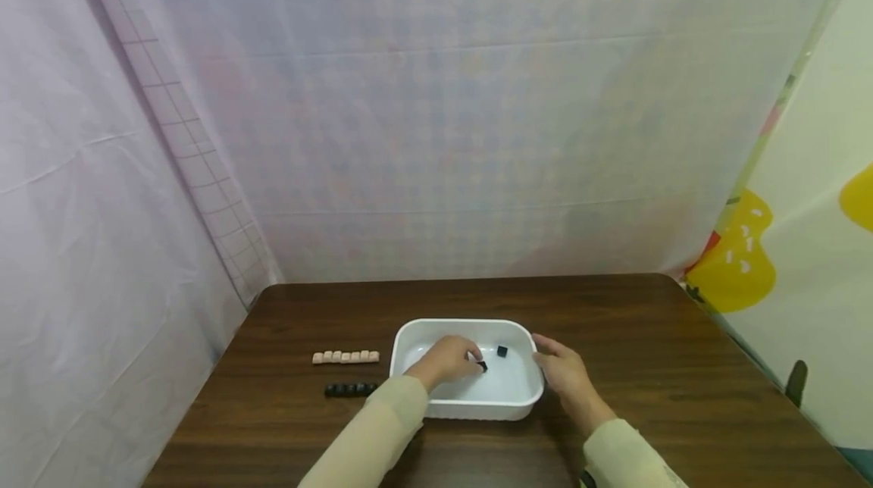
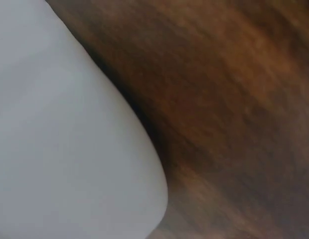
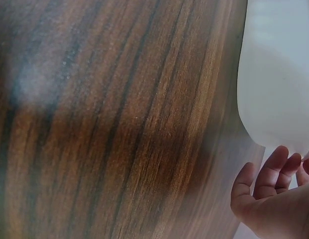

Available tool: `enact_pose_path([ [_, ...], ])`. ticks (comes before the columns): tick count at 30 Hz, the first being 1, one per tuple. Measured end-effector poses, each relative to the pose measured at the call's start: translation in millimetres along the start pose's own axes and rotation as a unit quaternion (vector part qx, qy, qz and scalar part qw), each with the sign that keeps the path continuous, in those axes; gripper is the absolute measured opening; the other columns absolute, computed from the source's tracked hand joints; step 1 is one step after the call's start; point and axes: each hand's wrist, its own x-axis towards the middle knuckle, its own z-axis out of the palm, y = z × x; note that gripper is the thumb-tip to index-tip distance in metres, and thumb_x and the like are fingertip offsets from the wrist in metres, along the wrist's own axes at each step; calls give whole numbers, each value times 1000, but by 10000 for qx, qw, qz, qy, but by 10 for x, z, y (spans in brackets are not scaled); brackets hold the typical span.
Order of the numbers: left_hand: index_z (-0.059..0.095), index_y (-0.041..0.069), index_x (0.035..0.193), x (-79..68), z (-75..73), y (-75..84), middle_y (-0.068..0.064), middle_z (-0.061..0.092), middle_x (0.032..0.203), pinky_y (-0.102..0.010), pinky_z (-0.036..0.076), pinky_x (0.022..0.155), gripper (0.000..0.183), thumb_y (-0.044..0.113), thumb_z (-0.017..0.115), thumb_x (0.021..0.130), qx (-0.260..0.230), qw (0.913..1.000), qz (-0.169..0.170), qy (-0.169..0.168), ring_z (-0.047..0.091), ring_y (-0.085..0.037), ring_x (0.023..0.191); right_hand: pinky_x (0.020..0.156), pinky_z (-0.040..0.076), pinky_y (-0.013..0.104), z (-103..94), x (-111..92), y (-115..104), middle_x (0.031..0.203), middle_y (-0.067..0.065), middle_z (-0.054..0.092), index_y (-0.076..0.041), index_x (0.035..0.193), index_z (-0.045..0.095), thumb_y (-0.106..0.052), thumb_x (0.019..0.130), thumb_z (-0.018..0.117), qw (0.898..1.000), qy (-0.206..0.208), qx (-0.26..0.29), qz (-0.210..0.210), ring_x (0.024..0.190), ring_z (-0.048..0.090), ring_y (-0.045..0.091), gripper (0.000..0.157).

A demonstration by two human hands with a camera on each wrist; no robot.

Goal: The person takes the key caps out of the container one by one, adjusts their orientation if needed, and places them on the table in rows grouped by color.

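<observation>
A white rectangular tray (image 1: pixel 470 411) stands on the brown table. My left hand (image 1: pixel 446 361) reaches down into it, fingertips pinching a small black block (image 1: pixel 484 367). Another small black block (image 1: pixel 502 351) lies on the tray floor, towards the back right. At the tray's right end, my right hand (image 1: pixel 566 376) holds the rim; the right wrist view shows the bent fingers of that hand (image 3: pixel 274 196) against the tray's outer wall (image 3: pixel 276 89). In the left wrist view only the tray's side (image 2: pixel 75 144) and table appear, with the left hand hidden.
Left of the tray, a row of several small beige blocks (image 1: pixel 345 357) lies on the wood-grain table (image 1: pixel 273 427). Nearer to me is a row of several black blocks (image 1: pixel 350 389), its right end close to my left sleeve. A pale curtain (image 1: pixel 464 132) hangs behind the table.
</observation>
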Motion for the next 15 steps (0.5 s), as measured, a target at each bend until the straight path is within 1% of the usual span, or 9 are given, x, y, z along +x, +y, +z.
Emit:
enact_pose_path([
  [3,75,5,99,21,-20,8,-2,72,91,-25,47,84,20,19,75,86,25,9999,-93,66,62,-14,86,77,54,33,-15,19,-23,132,35,52,7,139,50,-2,97,51,10000,-10,4,-25,97,63,28,43],
  [6,76,6,97,44,-18,12,-1,73,92,-24,47,85,20,22,76,85,128,9998,-78,112,63,-14,87,77,54,33,-30,31,-27,132,35,52,7,139,50,-3,97,51,10000,-12,-38,-30,99,63,29,43],
  [10,77,10,91,51,26,6,4,69,81,-22,46,78,13,21,78,84,170,9998,48,118,58,-9,77,78,54,34,-42,25,-1,135,35,50,7,139,50,-4,98,50,9999,-8,-103,34,102,62,30,43],
  [12,76,10,88,40,44,1,6,66,75,-21,45,74,11,19,80,82,68,9998,54,171,55,-7,72,77,54,34,-33,25,18,134,35,50,7,139,50,-4,97,50,9999,-15,-92,55,102,62,30,43],
  [14,74,9,85,24,45,-2,6,63,71,-20,44,71,11,15,81,79,-129,9995,23,300,52,-6,69,77,53,33,-20,31,34,133,35,51,7,139,50,-4,97,50,9999,-28,-106,51,101,63,30,43],
  [15,73,7,85,16,36,2,5,62,69,-20,45,68,11,12,81,79,-298,9990,-47,339,53,-5,65,77,53,33,-13,33,35,133,36,50,7,139,50,-4,97,50,9999,-48,-80,37,100,63,30,43],
])
